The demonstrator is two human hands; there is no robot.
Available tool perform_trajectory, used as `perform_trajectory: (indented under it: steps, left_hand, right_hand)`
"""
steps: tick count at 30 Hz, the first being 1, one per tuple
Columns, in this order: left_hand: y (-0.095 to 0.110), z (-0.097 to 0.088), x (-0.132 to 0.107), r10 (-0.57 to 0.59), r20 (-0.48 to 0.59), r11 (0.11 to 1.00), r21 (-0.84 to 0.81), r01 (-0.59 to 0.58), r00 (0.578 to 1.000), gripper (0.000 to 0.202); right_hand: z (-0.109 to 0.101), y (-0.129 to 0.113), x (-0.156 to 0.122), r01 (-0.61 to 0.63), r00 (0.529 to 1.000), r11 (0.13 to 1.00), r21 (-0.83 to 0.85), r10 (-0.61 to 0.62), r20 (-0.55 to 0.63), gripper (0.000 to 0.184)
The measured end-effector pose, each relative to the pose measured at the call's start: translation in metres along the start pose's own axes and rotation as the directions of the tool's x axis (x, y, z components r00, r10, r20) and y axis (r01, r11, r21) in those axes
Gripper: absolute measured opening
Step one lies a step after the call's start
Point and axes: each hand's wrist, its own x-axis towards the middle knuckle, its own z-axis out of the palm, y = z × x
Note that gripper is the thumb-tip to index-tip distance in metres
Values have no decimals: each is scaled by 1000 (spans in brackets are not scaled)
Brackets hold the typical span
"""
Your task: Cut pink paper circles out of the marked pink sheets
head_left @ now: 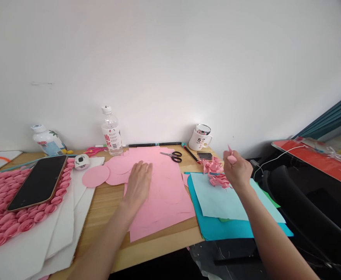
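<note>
The left hand (138, 182) lies flat, fingers spread, on the pink paper (161, 194) at the desk's middle. The right hand (237, 169) is raised over the blue sheets (217, 202), pinching a small pink piece (231, 157), with the pink scraps (215, 173) just left of it.

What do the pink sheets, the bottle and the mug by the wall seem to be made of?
The pink sheets: thin matte paper, flat with cut edges, under the open left hand; the right hand pinches a pink scrap, seemingly the same. The water bottle: clear glossy plastic, see-through. The mug: probably glazed white ceramic, with a shiny, metal-looking lid.
</note>
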Motion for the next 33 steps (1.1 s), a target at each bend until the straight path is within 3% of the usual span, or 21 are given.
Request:
perform_trajectory:
  steps: [1,3,6,8,12,15,17,20,23,27,33]
  left_hand:
    - [-11,3,0,-23,4,1000,14,23,1000,39]
    - [-30,8,-1,-36,26,999,31,35,999,43]
    - [-47,15,-3,-45,56,998,44,42,997,46]
    - [-54,17,-4,-65,65,997,50,61,996,47]
    - [-59,11,-4,-119,72,992,54,115,990,46]
    - [-43,3,-6,-64,121,998,-11,66,991,44]
    - [-21,-1,-9,47,233,981,-196,0,971,48]
    - [16,-4,-13,255,422,888,-459,-38,870,85]
    - [37,-3,-16,301,500,887,-460,-45,812,102]
    - [37,-1,-18,284,467,905,-419,-73,837,83]
    - [37,-4,-16,309,416,912,-383,-144,855,53]
  right_hand:
    - [2,13,2,33,998,986,-165,-22,66,36]
    - [8,32,3,175,964,922,-344,-88,253,49]
    - [19,44,0,271,901,869,-415,-77,428,63]
    - [21,42,0,295,886,861,-415,-83,457,56]
    - [12,22,11,302,924,838,-454,-140,355,41]
    - [10,-6,25,327,921,850,-414,-189,339,31]
    - [20,-27,30,390,852,890,-237,-252,458,29]
    - [54,-56,29,460,732,882,-97,-315,605,26]
    - [93,-73,23,501,670,862,-80,-327,666,24]
    - [123,-78,20,546,607,834,-79,-329,723,31]
    - [128,-75,25,545,567,837,-37,-336,752,30]
